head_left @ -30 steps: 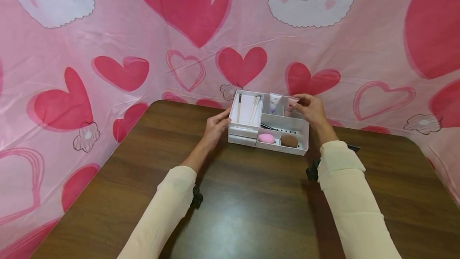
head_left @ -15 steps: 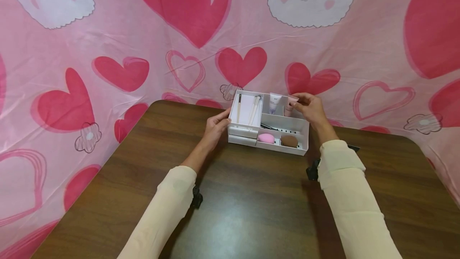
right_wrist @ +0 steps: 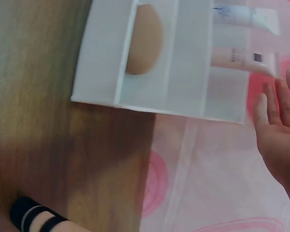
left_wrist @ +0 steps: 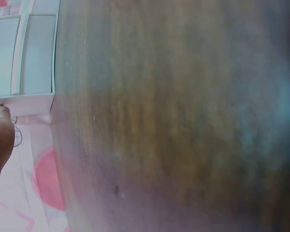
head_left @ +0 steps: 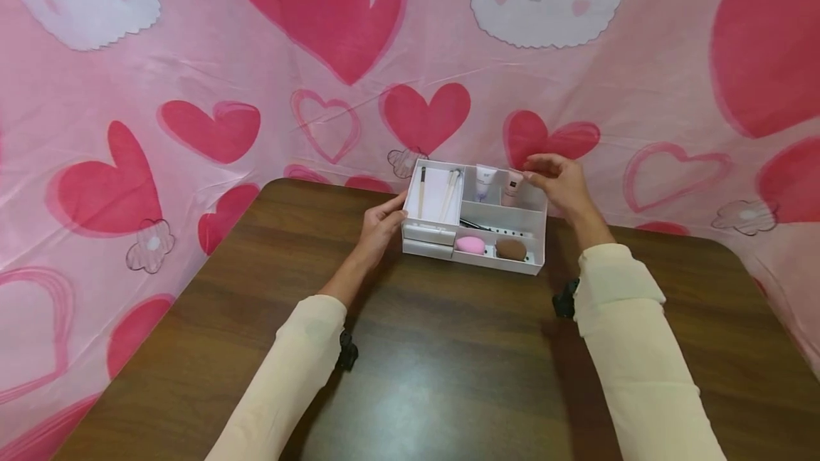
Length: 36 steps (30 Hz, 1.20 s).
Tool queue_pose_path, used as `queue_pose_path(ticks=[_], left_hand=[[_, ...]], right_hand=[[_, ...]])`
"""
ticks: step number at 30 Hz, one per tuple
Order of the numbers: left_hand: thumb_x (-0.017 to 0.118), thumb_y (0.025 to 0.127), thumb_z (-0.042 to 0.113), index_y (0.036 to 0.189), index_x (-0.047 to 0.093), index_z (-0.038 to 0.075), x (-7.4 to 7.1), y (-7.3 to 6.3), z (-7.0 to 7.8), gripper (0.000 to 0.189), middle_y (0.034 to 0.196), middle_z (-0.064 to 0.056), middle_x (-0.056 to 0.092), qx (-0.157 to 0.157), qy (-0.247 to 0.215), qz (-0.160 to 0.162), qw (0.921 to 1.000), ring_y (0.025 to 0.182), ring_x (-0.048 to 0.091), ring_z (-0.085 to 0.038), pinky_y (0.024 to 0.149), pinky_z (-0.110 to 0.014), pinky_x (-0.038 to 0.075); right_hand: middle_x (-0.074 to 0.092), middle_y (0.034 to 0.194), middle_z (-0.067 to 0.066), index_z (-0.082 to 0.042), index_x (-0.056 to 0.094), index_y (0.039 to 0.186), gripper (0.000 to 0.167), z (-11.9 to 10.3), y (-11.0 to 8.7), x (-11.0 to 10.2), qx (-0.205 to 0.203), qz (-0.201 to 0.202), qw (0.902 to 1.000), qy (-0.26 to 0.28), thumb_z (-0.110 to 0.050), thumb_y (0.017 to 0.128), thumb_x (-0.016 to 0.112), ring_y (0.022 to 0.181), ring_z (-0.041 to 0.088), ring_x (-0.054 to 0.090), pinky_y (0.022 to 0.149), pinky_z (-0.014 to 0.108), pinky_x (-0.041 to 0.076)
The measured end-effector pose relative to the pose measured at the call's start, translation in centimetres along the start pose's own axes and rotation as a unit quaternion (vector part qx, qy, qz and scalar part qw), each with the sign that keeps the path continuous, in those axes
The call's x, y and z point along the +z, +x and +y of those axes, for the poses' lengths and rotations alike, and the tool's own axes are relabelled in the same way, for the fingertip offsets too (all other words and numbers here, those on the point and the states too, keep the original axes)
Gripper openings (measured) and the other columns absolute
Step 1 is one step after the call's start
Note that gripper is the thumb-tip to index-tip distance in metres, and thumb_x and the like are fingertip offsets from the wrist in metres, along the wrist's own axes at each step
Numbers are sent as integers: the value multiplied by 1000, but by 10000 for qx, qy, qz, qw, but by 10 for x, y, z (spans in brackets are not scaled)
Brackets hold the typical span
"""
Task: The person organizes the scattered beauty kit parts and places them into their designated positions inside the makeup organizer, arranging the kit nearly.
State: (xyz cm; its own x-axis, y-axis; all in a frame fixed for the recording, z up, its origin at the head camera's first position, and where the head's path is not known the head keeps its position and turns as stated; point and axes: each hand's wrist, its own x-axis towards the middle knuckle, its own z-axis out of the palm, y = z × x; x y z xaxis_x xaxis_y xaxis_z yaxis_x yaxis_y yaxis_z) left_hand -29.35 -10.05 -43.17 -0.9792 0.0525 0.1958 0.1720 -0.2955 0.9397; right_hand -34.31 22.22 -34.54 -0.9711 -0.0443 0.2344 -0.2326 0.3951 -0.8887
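Observation:
A white makeup organizer [head_left: 500,265] stands near the back of the table. My left hand [head_left: 379,232] rests against its left side wall, fingertips beside the two small drawers [left_wrist: 37,55]. In the back right compartments a white tube [head_left: 485,180] and a pink tube [head_left: 512,192] lean upright. My right hand [head_left: 562,182] is just right of the pink tube's top, fingers spread and holding nothing. Makeup brushes [head_left: 422,192] lie in the top left tray. A pink makeup sponge [head_left: 470,245] and a brown one [head_left: 511,250] sit in the front section.
A thin black stick [head_left: 475,225] lies in the organizer's middle section. The wooden table [head_left: 410,361] ends close behind it at a pink heart-print cloth [head_left: 359,27]. A black and beige banded object [right_wrist: 36,217] shows at the right wrist view's lower left.
My right hand has let go of the pink tube, which now stands in its compartment, and has moved slightly up and right. The left hand keeps its place at the organizer's side.

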Motion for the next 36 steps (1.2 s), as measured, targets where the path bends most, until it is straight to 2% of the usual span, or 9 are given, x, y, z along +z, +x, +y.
queue_pose_path(ticks=[6, 10, 13, 15, 20, 22, 26, 29, 36], left_hand=[[48, 97, -6, 145, 44, -12, 1, -1, 3, 49, 155, -24, 44, -2, 51, 15, 10000, 109, 58, 1, 93, -11, 51], [49, 96, -7, 145, 45, -12, 2, -1, 3, 49, 155, -24, 44, 12, 26, 5, 10000, 108, 58, 2, 92, -11, 52], [49, 96, -7, 145, 44, -12, 2, -1, 2, 50, 155, -25, 44, 31, -4, -10, 10000, 107, 58, 1, 92, -11, 51], [49, 96, -7, 145, 44, -12, 3, -1, 2, 50, 155, -25, 44, 22, -39, -15, 10000, 108, 58, 1, 92, -11, 51], [48, 96, -6, 145, 44, -11, 2, -1, 1, 50, 155, -24, 44, -5, -23, 7, 10000, 107, 59, 2, 93, -11, 51], [48, 97, -6, 146, 44, -10, 1, -1, 1, 50, 155, -24, 44, 0, 23, 10, 10000, 107, 59, 2, 92, -11, 51], [48, 97, -6, 146, 44, -10, 1, -2, 2, 49, 155, -23, 44, 6, 76, 25, 10000, 109, 58, 1, 93, -11, 51], [48, 97, -5, 146, 45, -9, 1, -3, 3, 49, 156, -22, 44, 0, 83, 21, 10000, 112, 58, -1, 94, -11, 51], [48, 97, -6, 146, 44, -11, 2, -3, 3, 50, 156, -23, 43, -19, -27, -22, 10000, 109, 58, 1, 93, -10, 51]], right_hand=[[65, 91, -28, 2, 60, 136, 44, -27, -4, -9, 74, 183, 9997, 137, -17, 96, 69, 90, -9, 61, 83, 4, 52], [64, 91, -31, 3, 62, 133, 41, -38, -16, -20, -288, 226, 9991, -194, -16, 97, 67, 90, -11, 60, 81, 3, 49], [63, 92, -35, 4, 63, 129, 37, -46, -34, -32, -723, 163, 9956, -566, -14, 97, 66, 89, -14, 60, 80, 2, 47], [64, 94, -35, 5, 64, 127, 34, -51, -48, -40, -925, 90, 9937, -624, -11, 97, 66, 89, -14, 61, 80, 2, 48], [69, 100, -33, -5, 70, 122, 26, -55, -89, -60, -1061, 22, 9934, -437, -6, 95, 66, 94, -13, 66, 83, 2, 49], [71, 102, -32, -8, 71, 121, 26, -50, -103, -69, -1069, 68, 9935, -394, -3, 95, 66, 95, -13, 66, 83, 2, 50], [73, 106, -29, -3, 71, 122, 29, -28, -128, -87, -1096, 278, 9931, -314, 2, 94, 65, 96, -12, 68, 82, 2, 50], [76, 106, -24, -1, 70, 121, 30, -5, -141, -97, -1069, 387, 9935, 95, 7, 94, 63, 96, -10, 69, 81, 3, 50], [78, 111, -15, -1, 69, 124, 36, 41, -162, -101, -881, -61, 9877, 1294, 13, 93, 60, 101, -5, 71, 84, 6, 53]])
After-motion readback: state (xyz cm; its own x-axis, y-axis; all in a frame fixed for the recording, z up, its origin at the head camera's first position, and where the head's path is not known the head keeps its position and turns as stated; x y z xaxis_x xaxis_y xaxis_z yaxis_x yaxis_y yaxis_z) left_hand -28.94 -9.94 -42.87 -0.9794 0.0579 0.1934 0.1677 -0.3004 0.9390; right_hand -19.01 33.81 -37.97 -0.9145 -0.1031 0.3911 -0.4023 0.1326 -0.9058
